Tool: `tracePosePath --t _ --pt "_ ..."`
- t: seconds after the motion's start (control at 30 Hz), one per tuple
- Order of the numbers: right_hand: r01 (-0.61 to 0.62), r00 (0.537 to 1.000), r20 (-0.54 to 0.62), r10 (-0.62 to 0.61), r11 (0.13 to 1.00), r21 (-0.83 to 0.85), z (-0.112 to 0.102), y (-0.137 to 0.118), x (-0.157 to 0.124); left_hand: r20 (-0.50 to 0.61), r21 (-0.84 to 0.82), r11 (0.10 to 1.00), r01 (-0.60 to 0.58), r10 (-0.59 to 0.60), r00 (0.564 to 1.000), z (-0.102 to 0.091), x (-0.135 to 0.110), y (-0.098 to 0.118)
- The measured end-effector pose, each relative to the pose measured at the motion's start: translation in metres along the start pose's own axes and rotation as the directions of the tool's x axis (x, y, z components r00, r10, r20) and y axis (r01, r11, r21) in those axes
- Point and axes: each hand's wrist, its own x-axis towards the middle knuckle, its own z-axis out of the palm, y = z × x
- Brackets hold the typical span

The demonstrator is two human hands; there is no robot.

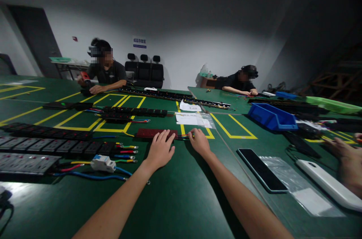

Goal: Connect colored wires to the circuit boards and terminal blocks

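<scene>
A flat dark red block (143,133) lies on the green table, with a yellow-green wire at its left end and coloured wires (183,137) coming out at its right end. My left hand (161,149) rests on the right part of the block, palm down with its fingers stretched out. Just to the right, my right hand (200,143) has its fingers closed on the ends of those wires. Its fingertips partly cover the wire ends.
To the left lie several black socket strips (53,146) and a white circuit breaker (103,163) with wires. On the right are a blue bin (271,117), a phone (261,170), a white device (330,184) and another person's hand (346,163). Two people work across the table.
</scene>
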Motion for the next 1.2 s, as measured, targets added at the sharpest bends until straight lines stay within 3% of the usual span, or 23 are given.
tracePosePath --t 1.2 --pt "0.032 0.999 -0.037 -0.032 0.999 0.009 0.0043 0.003 -0.0009 0.018 0.003 1.0 0.008 -0.008 1.0 -0.0025 0.0013 0.0005"
